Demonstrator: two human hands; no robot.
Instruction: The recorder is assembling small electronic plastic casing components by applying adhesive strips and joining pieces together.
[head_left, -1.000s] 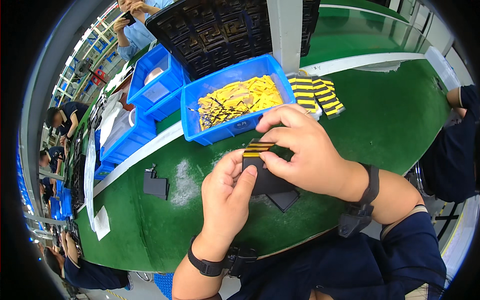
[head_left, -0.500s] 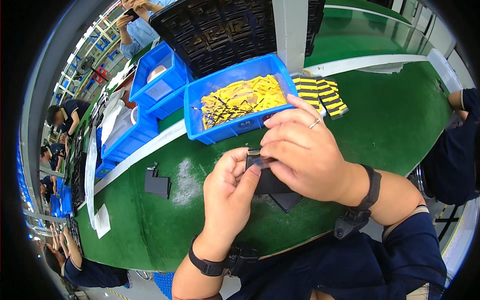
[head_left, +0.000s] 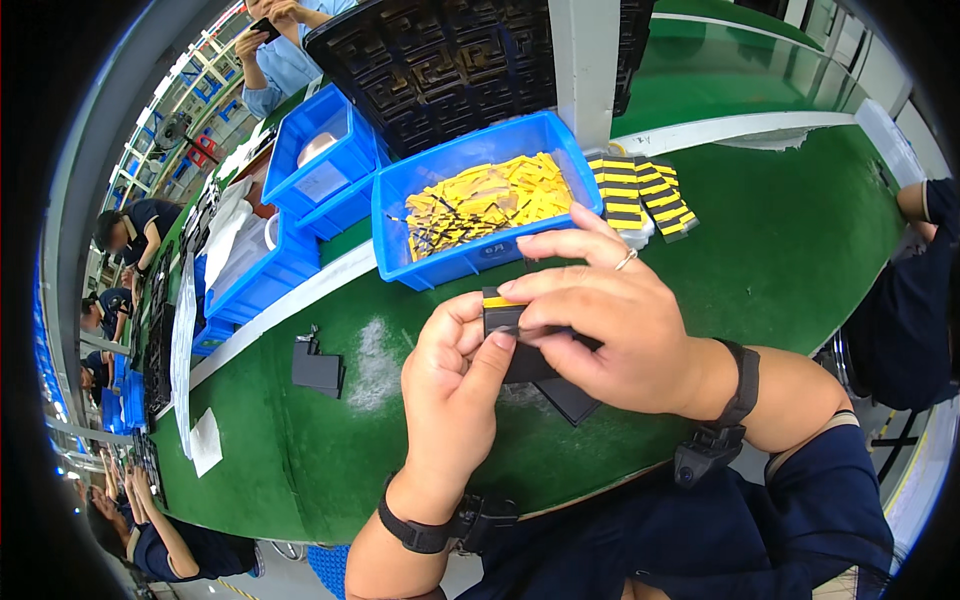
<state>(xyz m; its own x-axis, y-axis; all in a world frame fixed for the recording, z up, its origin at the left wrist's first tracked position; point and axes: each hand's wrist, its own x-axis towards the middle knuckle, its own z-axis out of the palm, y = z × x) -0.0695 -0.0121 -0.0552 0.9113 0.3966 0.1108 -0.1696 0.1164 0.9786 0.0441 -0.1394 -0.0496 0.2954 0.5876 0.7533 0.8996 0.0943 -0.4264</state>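
My left hand (head_left: 450, 375) is closed on a flat black plastic part (head_left: 500, 320), its thumb lying across the near face. A yellow strip (head_left: 497, 301) runs along the part's upper end. From the right, my right hand (head_left: 625, 325) bends over the same part. Its index fingertip touches the yellow strip, and its thumb and other fingers curl against the part, hiding much of it. Below my hands, another flat black piece (head_left: 570, 402) lies on the green table (head_left: 350, 470). A similar black piece (head_left: 318, 368) with a notched corner lies to the left.
A blue bin (head_left: 450, 268) of small yellow-and-black strips stands just beyond my hands. Right of it lie black-and-yellow striped pieces (head_left: 645, 195). More blue bins (head_left: 315, 160) stand far left, beside a black patterned tray (head_left: 440, 70) and a grey post (head_left: 585, 70).
My right index finger has come down onto the part's upper end, where the yellow strip now shows plainly. The left hand keeps its hold, tilting the part slightly.
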